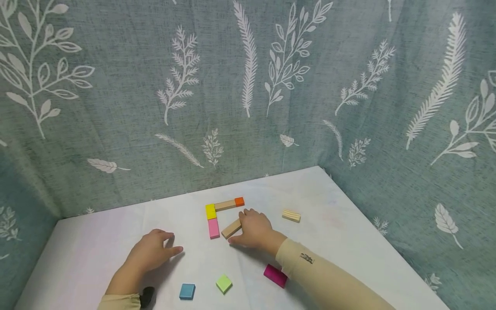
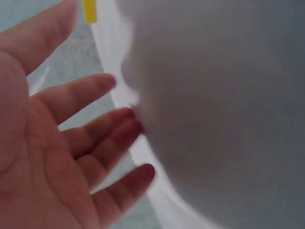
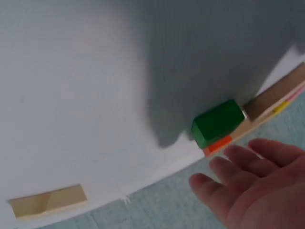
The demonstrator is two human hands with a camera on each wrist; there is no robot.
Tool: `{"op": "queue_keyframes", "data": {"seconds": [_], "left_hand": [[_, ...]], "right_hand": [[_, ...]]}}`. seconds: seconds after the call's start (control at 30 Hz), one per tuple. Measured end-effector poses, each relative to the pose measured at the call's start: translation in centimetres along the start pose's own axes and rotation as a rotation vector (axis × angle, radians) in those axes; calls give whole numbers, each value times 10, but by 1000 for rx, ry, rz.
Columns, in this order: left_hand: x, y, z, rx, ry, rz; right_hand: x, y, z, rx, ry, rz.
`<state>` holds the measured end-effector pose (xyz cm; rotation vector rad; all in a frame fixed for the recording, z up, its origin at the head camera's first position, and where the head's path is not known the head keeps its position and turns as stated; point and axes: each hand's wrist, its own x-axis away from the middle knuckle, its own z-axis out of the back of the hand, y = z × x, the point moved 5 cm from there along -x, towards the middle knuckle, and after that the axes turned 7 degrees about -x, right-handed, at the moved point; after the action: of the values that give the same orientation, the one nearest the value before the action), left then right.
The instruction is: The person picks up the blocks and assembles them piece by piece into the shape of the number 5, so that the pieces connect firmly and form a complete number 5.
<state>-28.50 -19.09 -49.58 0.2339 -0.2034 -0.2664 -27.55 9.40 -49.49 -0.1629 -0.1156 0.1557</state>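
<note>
In the head view, my right hand [image 1: 253, 229] reaches over the right end of a plain wooden block [image 1: 231, 228] that lies aslant on the white table. The right wrist view shows a green block [image 3: 218, 123] by that end, hidden under the hand from above; the fingers are loosely extended, with nothing gripped. Beyond it, a pink block [image 1: 213, 228], a yellow block [image 1: 211, 211], another wooden block [image 1: 225, 205] and an orange block [image 1: 240, 202] form a bent line. My left hand [image 1: 151, 252] hovers left of them, fingers spread and holding nothing.
A striped wooden block [image 1: 291, 215] lies at the right. Closer to me are a blue block [image 1: 187, 291], a lime green block [image 1: 224, 284] and a magenta block [image 1: 275, 276] beside the right sleeve. A leaf-patterned curtain [image 1: 217, 86] stands behind the white tabletop [image 1: 104, 241].
</note>
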Motion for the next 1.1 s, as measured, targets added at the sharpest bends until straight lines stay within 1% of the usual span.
{"op": "queue_keyframes", "data": {"seconds": [0.07, 0.17, 0.27, 0.37, 0.5, 0.63, 0.73, 0.87, 1.0, 1.1], "left_hand": [[1, 6, 0, -41, -31, -9], [4, 18, 0, -102, -57, -20], [6, 27, 1, -145, -59, -19], [8, 31, 2, -174, -53, -16], [8, 31, -1, -199, -51, -6], [9, 30, -3, -216, -49, 7], [9, 29, -5, -217, -50, 19], [9, 27, -7, -211, -49, 36], [8, 25, -9, -208, -36, 49], [9, 24, -10, -210, -26, 51]], "right_hand": [[0, -1, 2, 32, -14, 39], [1, 1, 2, 69, -28, 57], [3, 2, 2, 80, -17, 35], [4, 2, 1, 81, 1, -6], [2, 3, -5, 71, -5, -81], [0, -1, -15, 44, -49, -167], [0, -5, -19, 36, -60, -205], [-1, -9, -18, 50, -24, -212], [-3, -11, -15, 49, 22, -181], [-5, -12, -15, 31, 28, -161]]}}
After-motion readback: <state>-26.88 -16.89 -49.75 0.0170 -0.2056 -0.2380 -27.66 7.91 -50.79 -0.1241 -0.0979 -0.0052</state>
